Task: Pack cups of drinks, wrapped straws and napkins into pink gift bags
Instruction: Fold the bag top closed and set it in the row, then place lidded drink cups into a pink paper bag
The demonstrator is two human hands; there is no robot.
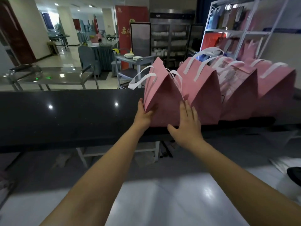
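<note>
Both arms come in from the bottom edge, stretched long and nearly straight: left arm (101,170) angling up to the right, right arm (236,170) angling up to the left, closing on one target. That target is the nearest pink gift bag (162,93), standing upright on the dark glossy surface (65,115), close to its near edge and first in a row of four. The left hand (144,114) sits at the bag's lower left corner, fingers (140,102) straight up along the side panel, thumb spread onto the front face. The right hand (187,123) lies flat against the bag's lower right, palm down, fingers extended and relaxed, thumb splayed low. Nothing clenched, nothing gripped, just two released hands bracketing the bag. Its white handles (141,77) flop outward at the top, and the second bag (203,95) stands just beside it.
</note>
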